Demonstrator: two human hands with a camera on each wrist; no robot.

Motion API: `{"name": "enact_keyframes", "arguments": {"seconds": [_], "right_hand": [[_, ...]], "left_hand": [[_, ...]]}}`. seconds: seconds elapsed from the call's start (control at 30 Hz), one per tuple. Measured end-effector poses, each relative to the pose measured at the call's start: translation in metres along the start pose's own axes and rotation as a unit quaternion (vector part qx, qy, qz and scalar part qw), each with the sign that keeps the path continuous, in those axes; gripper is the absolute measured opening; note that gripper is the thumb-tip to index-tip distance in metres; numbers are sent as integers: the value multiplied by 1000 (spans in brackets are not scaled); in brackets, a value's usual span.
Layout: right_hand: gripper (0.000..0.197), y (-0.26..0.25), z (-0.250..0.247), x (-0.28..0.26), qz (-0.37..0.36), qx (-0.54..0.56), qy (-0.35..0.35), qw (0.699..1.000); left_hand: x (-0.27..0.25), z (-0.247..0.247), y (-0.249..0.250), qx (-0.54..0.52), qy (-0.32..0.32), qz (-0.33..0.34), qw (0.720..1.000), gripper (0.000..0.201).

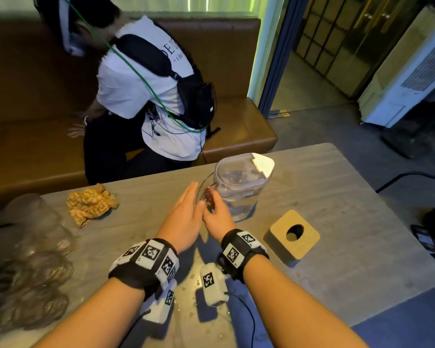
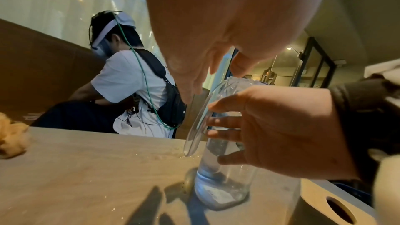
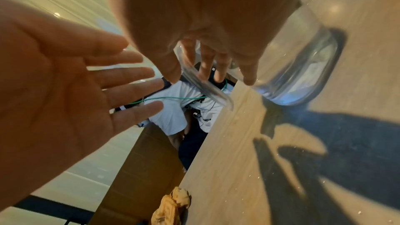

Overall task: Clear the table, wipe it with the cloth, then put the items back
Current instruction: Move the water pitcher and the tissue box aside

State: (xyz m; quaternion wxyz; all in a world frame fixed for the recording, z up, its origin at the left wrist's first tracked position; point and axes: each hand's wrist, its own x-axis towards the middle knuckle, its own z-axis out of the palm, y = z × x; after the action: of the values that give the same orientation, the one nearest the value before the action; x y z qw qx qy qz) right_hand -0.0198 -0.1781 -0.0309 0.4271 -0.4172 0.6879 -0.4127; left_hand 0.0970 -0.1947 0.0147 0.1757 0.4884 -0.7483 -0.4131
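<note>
A clear pitcher (image 1: 239,189) with water and a white lid stands upright on the grey-brown table (image 1: 324,197). My right hand (image 1: 215,209) has its fingers through the pitcher's clear handle (image 2: 195,126) and the thumb on the outside, gripping it. Just left of the handle my left hand (image 1: 187,204) hovers flat with straight fingers, holding nothing. In the right wrist view the left palm (image 3: 65,83) faces the handle (image 3: 207,86). A crumpled yellow patterned cloth (image 1: 89,203) lies on the table at the far left edge.
A wooden block with a round hole (image 1: 291,234) sits right of my right wrist. Several clear glasses (image 1: 35,247) stand at the near left. Water drops (image 1: 191,297) speckle the table below my wrists. A person (image 1: 146,96) kneels on the brown bench (image 1: 23,84) beyond the table.
</note>
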Motion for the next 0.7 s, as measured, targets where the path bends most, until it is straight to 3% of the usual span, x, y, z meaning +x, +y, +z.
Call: {"name": "enact_keyframes", "arguments": {"seconds": [0.07, 0.2, 0.37, 0.5, 0.6, 0.7], "right_hand": [[43, 7, -10, -4, -10, -8, 1, 1000], [41, 19, -31, -23, -3, -36, -14, 999], [36, 43, -52, -50, -2, -20, 38, 999], [32, 47, -75, -68, -1, -50, 93, 994], [57, 37, -87, -73, -26, -119, 196, 973], [104, 17, -95, -66, -43, -119, 235, 964]], "left_hand": [[5, 8, 5, -6, -19, 3, 1000, 58], [-11, 29, 9, -18, 3, 10, 1000, 56], [-33, 45, 27, -21, -1, 77, 997, 34], [-20, 48, 32, -74, -25, 77, 994, 25], [11, 42, 25, -131, 42, 51, 989, 47], [42, 39, 21, -129, -25, 29, 991, 92]]}}
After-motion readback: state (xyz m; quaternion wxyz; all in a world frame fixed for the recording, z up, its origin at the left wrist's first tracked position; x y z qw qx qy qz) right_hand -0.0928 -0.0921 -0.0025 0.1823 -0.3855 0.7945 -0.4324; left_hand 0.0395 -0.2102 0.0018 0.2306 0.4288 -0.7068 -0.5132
